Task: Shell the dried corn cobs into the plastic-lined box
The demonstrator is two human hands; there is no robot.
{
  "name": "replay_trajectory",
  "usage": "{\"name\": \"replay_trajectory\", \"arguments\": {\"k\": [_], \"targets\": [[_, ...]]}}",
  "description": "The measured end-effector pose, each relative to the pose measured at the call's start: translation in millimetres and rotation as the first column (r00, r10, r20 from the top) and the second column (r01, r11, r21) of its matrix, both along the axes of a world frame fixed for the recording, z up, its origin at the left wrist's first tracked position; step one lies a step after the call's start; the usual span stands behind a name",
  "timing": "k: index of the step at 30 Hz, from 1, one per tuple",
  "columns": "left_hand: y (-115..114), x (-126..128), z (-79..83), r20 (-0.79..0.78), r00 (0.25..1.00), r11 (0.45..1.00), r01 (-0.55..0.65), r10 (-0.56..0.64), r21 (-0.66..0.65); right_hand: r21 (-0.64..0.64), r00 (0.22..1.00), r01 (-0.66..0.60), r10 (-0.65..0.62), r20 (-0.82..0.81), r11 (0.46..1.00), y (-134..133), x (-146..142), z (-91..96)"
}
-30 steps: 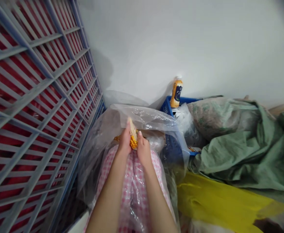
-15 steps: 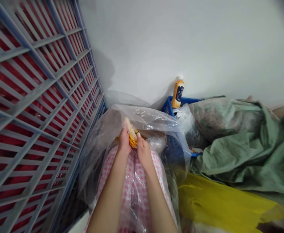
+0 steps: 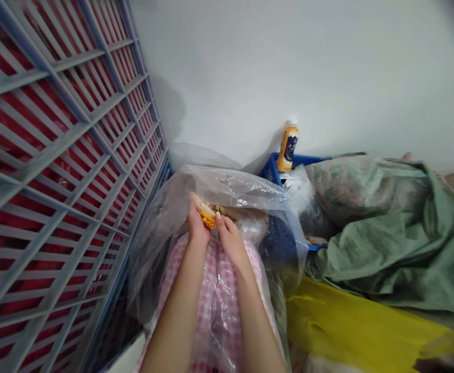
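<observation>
A grey lattice panel (image 3: 56, 155) backed with red fills the left side, leaning by the white wall (image 3: 289, 67). Green woven sacking (image 3: 397, 243) is heaped on the right above a yellow sheet (image 3: 351, 326). A clear plastic bag (image 3: 234, 186) gapes in the middle over pink checked cloth (image 3: 219, 280), with a blue crate (image 3: 271, 168) and an orange bottle (image 3: 288, 146) just behind it. Both forearms stretch forward side by side. The left hand (image 3: 196, 228) is curled around a partly stripped corn cob (image 3: 207, 215) at the bag's mouth. The right hand (image 3: 230, 239) has its thumb pressed on the kernels.
</observation>
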State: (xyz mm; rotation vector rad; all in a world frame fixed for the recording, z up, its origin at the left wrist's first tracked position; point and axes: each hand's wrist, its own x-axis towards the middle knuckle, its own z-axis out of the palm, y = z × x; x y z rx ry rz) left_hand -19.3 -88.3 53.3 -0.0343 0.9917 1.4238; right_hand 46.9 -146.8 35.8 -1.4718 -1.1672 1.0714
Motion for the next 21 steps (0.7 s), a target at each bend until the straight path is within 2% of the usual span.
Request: {"name": "replay_trajectory", "arguments": {"k": [5,8,14,17,21], "targets": [[-0.1,1.4,4.8,-0.040,0.998,0.999,0.047,-0.048,-0.018,-0.054,0.981,-0.040,0.029,-0.190,0.998,1.9,1.7,0.3],[-0.1,3.0,3.6,-0.063,0.996,0.998,0.064,-0.066,-0.025,-0.052,0.975,-0.024,0.011,-0.223,0.998,3.4,1.7,-1.7],[-0.9,7.4,-0.8,-0.142,0.990,1.000,0.024,-0.024,0.001,-0.035,0.982,0.065,-0.070,-0.176,0.997,4.3,-2.4,-5.1],[-2.0,7.1,-1.6,-0.224,0.974,0.999,0.047,-0.044,0.011,-0.015,0.990,0.101,-0.102,-0.099,0.995,4.9,-3.8,-4.6],[-3.2,4.6,2.7,-0.274,0.956,0.994,0.110,-0.108,-0.010,-0.033,0.999,0.034,-0.034,-0.002,0.999,6.0,-2.7,-2.9]]}}
